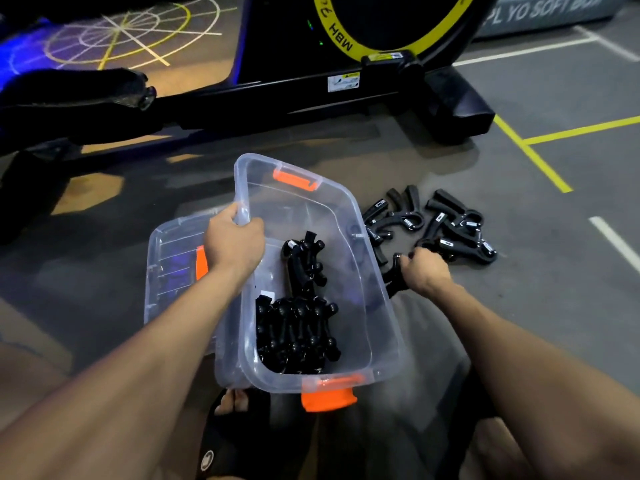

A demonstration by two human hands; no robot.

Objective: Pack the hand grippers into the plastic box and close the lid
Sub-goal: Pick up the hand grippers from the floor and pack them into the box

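While beside the box (353,202), gripper (393,277) in right grip (424,271).

A black exercise machine (311,81) stands across the far side, its wheel ringed in yellow (391,46). The grey floor (554,289) carries yellow lines (530,154) at the far right and white lines (613,240) to the right. A projected pattern of circles and spokes (131,32) glows at the far left. A black sandal (221,441) sits at the near edge.
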